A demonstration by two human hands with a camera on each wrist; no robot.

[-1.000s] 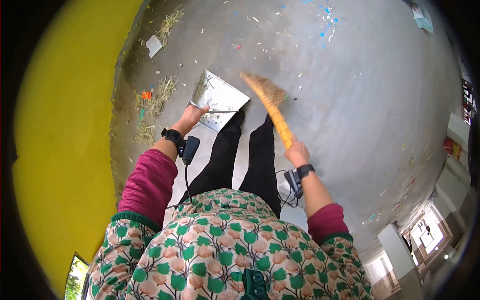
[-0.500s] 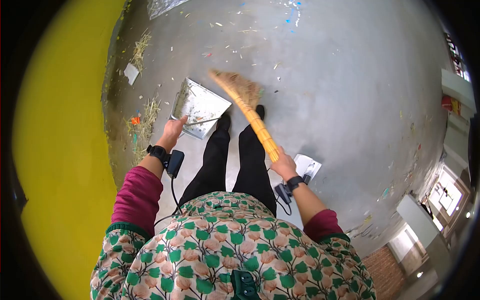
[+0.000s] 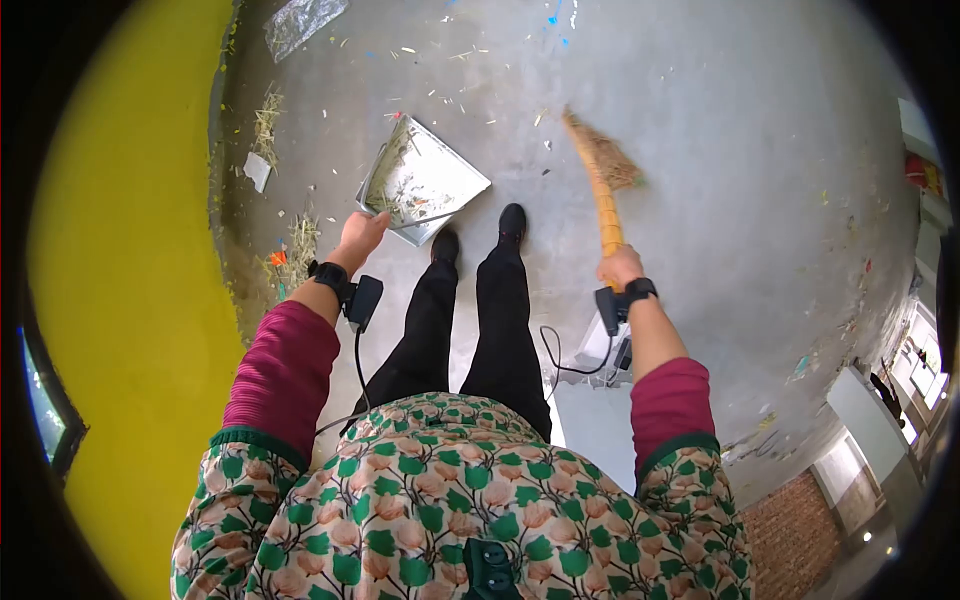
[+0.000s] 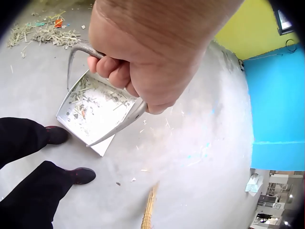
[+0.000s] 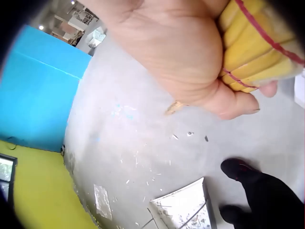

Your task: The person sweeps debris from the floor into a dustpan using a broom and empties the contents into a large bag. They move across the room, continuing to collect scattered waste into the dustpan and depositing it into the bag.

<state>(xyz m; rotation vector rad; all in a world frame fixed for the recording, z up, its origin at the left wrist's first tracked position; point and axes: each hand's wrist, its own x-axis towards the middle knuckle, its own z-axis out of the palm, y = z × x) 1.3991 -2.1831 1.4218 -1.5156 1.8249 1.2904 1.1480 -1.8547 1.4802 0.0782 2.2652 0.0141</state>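
Note:
My left hand [image 3: 362,238] grips the bent metal handle [image 4: 126,126] of a dustpan [image 3: 445,180]. The pan lies low over the floor in front of my feet, with straw bits and dirt [image 4: 83,112] in it. Out to the right, my right hand [image 3: 622,265] holds a broom [image 3: 606,205] by its yellow handle, bound with red cord [image 5: 262,31] in the right wrist view. Its blurred brown bristles [image 3: 615,165] are over the floor, right of the dustpan and apart from it.
A straw heap with an orange scrap [image 3: 278,258] lies along the yellow wall [image 3: 120,250]. Beyond it are a white piece [image 3: 257,172] and clear plastic [image 3: 303,25]. Small scraps dot the floor ahead. My shoes [image 3: 512,222] stand just behind the dustpan; a white object [image 3: 595,345] is at right.
The broom has swung away from the dustpan to the right, along with my right hand. The dustpan has shifted slightly forward and right relative to my feet, still in my left hand.

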